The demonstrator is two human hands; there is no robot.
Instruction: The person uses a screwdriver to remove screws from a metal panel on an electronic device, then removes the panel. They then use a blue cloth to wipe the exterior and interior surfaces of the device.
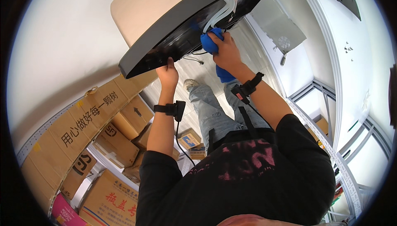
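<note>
Above the floor, at the top of the head view, is a large appliance [155,3] with a beige casing, a dark grey rim and a glossy black inner side. My left hand [168,75] grips its lower edge, thumb up against the black side; the other fingers are mostly hidden. My right hand [228,54] is closed around a bunched blue cloth [210,42], pressed near the black side. More blue fabric hangs below that hand. Pale hoses [223,11] run along the black side just above the cloth. A thin cable with a connector [201,62] dangles between my hands.
Cardboard boxes [115,143] crowd a shelf at the left, with a long printed cardboard strip [89,112] along its front. At the right are a grey panel [281,23], a white wall and metal shelving [322,87]. My legs stand on a pale plank floor [188,114].
</note>
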